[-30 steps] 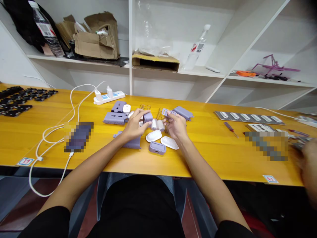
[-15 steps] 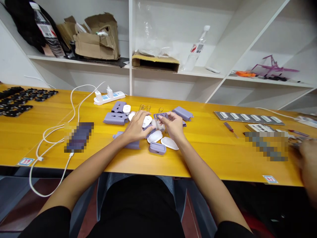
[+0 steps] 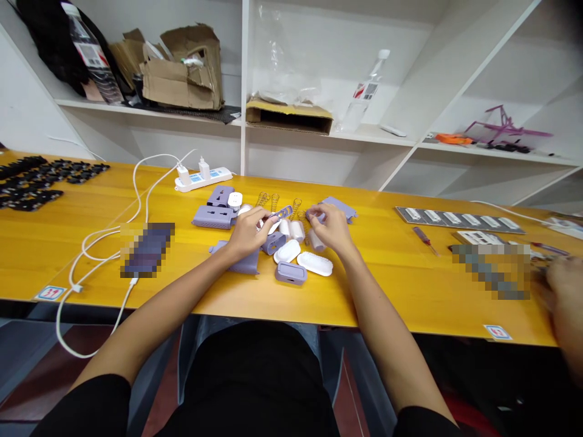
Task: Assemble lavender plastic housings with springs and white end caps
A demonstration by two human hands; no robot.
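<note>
My left hand (image 3: 249,232) pinches a small purple oval frame with openings (image 3: 283,212), raised above the parts on the table. To its right, my right hand (image 3: 331,226) has thumb and fingers curled together by a purple housing panel (image 3: 342,207). A bit of purple shows at those fingertips, too small to name. Between the hands lie whitish cylinders (image 3: 296,231) and a purple block with holes (image 3: 274,243). Nearer me are a white oval shell (image 3: 287,251), a white oval tray (image 3: 315,263) and a purple oval cap (image 3: 290,273). Several coil springs (image 3: 275,201) stand behind.
Purple socket housings (image 3: 213,216) and a white socket piece (image 3: 235,200) sit left. A power strip (image 3: 203,178), white cables (image 3: 86,249) and a blurred phone (image 3: 148,250) lie further left. Right are a screwdriver (image 3: 425,240), a metal strip (image 3: 460,220) and another person's hand (image 3: 567,291).
The purple oval frame has passed from my right hand to my left and moved slightly left. My right hand has shifted right, away from it, to the purple panel.
</note>
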